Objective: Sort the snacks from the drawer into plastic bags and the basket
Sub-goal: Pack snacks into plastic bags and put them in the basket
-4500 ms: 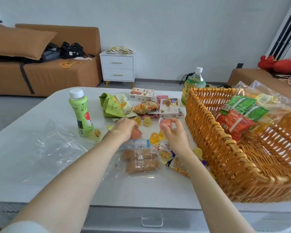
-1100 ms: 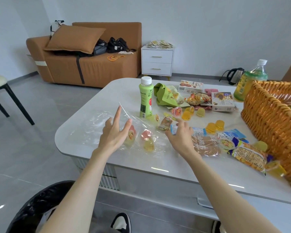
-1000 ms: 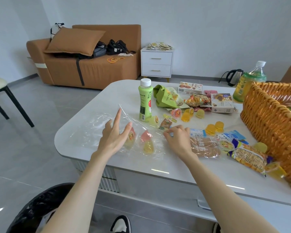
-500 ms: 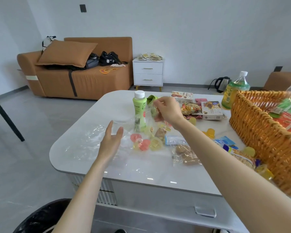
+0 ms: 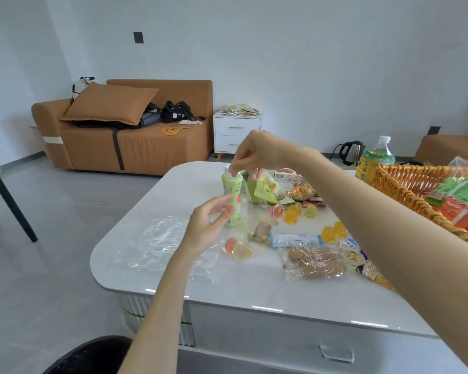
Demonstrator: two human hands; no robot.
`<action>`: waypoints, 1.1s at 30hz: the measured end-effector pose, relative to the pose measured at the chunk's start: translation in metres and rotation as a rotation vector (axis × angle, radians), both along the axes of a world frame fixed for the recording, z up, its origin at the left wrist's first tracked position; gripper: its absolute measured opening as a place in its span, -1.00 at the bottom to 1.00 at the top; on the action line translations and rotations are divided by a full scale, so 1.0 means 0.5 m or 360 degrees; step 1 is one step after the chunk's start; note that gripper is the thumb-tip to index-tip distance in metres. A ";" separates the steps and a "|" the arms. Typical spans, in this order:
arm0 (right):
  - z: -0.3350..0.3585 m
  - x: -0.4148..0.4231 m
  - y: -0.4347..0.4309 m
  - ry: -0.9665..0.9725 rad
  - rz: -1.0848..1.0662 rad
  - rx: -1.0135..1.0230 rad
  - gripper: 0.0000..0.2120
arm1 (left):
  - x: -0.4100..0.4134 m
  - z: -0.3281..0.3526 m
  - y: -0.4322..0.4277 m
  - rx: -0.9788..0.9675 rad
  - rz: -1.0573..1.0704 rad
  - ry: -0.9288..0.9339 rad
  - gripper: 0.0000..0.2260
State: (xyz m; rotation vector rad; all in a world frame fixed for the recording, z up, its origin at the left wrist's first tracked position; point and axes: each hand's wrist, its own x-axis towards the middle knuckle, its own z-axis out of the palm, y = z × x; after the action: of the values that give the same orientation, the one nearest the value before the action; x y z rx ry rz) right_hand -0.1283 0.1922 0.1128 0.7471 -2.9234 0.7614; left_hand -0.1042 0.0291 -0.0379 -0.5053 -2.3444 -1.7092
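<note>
Now, item: clear bag [image 5: 242,211] held up over table [image 5: 254,290]

Loc.: bag hangs upright, base w/ jelly cups [image 5: 237,248] down at the tabletop, just in front of green bottle [image 5: 230,193].
Room: bare strip along near edge; spare flat bag [image 5: 157,242] covers left corner; loose snacks [image 5: 295,238] crowd centre; basket [image 5: 397,190] walls off right side.
R hand [image 5: 257,155]: raised, wrist bent down, fingertips pinching bag's top.
L hand [image 5: 207,228]: lower, beside bag, fingers half-curled at the film; can't tell if gripping.
</note>
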 end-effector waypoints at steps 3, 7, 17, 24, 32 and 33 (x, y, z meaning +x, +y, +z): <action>0.003 0.005 0.003 -0.0008 -0.0023 0.0095 -0.78 | 0.000 -0.003 0.020 0.0190 0.0179 0.0002 -0.87; -0.018 0.029 0.027 -0.0476 -0.0229 0.0118 -0.44 | -0.002 0.005 0.036 0.0343 0.0492 -0.0012 -0.92; -0.120 0.087 0.109 -0.0342 -0.0310 0.0013 -0.78 | -0.012 0.004 0.047 0.0836 0.0535 -0.0340 -0.92; -0.043 0.077 0.094 0.0024 -0.0582 -0.0270 -0.84 | -0.014 0.018 0.032 0.0633 0.0581 -0.0118 -0.83; -0.017 0.050 0.076 -0.0532 -0.0789 -0.0393 -0.87 | -0.006 0.002 0.014 0.0686 0.0182 -0.0196 -0.66; -0.028 0.048 0.079 -0.0566 -0.0825 -0.0433 -0.86 | -0.006 -0.006 0.012 0.0655 0.0129 -0.0278 -0.63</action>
State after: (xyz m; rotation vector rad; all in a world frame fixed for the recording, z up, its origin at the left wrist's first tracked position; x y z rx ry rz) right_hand -0.1042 0.2316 0.0989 -0.1869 -2.9830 1.2831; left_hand -0.1074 0.0350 -0.0408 -0.1922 -1.9960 -2.1926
